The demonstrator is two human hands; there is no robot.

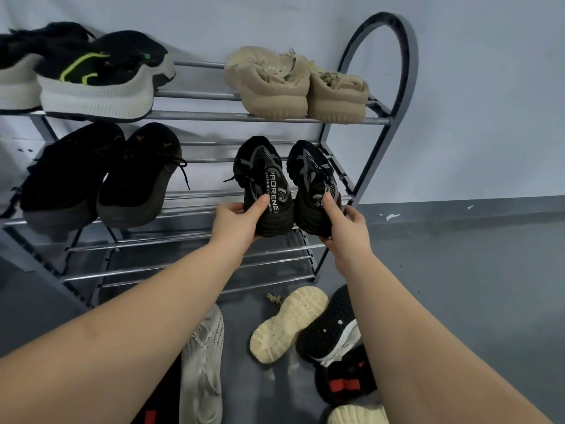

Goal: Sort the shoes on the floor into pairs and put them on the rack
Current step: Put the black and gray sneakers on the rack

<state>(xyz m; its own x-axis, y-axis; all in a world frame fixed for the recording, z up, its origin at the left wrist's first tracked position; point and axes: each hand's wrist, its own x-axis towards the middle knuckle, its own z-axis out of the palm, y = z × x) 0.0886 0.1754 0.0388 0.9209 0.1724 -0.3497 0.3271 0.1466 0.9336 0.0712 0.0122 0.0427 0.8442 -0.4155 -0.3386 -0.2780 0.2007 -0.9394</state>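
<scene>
Both black-and-grey sneakers sit heel-out at the right end of the rack's middle shelf: left hand grips the left sneaker, right hand grips the right sneaker. Above them is a beige pair. Below the rack, loose shoes on the floor, one cream sole up; the rest are probably mismatched, hard to tell.

I count eight shoes on the rack, four pairs: black-and-white upper left, beige upper centre, plain black mid-left, black-and-grey centre. At the bottom of the frame lie at least six loose shoes on the floor.
</scene>
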